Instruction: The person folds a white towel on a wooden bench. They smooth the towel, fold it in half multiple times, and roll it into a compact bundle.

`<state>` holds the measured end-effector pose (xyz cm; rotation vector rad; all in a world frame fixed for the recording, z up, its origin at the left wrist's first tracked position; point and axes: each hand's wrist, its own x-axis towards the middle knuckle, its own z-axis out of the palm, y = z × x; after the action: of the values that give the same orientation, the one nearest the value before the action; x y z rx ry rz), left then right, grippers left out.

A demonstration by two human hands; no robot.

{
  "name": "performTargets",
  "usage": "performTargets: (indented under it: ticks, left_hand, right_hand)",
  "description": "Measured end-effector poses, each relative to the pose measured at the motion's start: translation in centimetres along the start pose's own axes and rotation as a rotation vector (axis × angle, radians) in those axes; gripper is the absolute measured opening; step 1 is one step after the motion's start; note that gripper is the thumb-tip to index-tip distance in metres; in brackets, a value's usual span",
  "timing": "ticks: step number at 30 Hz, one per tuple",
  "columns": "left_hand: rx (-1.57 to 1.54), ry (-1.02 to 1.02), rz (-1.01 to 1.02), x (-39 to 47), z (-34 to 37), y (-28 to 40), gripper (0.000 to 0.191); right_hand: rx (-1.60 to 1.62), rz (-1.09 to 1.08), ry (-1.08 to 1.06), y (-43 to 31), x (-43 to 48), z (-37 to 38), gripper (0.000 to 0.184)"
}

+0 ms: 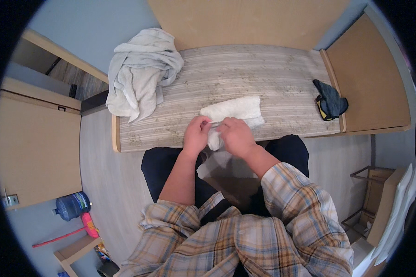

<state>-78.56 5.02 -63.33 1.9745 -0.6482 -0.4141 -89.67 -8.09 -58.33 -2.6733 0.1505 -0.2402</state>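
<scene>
A white terry towel (234, 108), folded over itself, lies at the front edge of the wood-patterned tabletop (263, 76), and one end hangs over that edge. My left hand (196, 134) pinches the towel's left edge between thumb and fingers. My right hand (237, 136) rests on the near part of the towel with its fingers curled down; whether they grip the cloth is hidden. A crumpled heap of pale grey towels (142, 72) sits at the table's back left corner.
At the table's right end, a dark cloth lies on a black and yellow object (330, 104) beside a wooden side panel (371, 76). To the lower left are a blue water jug (72, 206), a pink-headed brush (89, 225) and a door (41, 145). A wooden shelf unit (383, 204) stands right.
</scene>
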Motion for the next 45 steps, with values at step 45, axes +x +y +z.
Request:
performTargets:
  ticks: [45]
  left_hand:
    - [-0.062,0.046,0.024,-0.4,0.0,3.6,0.012]
  right_hand:
    - [-0.263,0.097,-0.188,0.0,0.8,1.2,0.047]
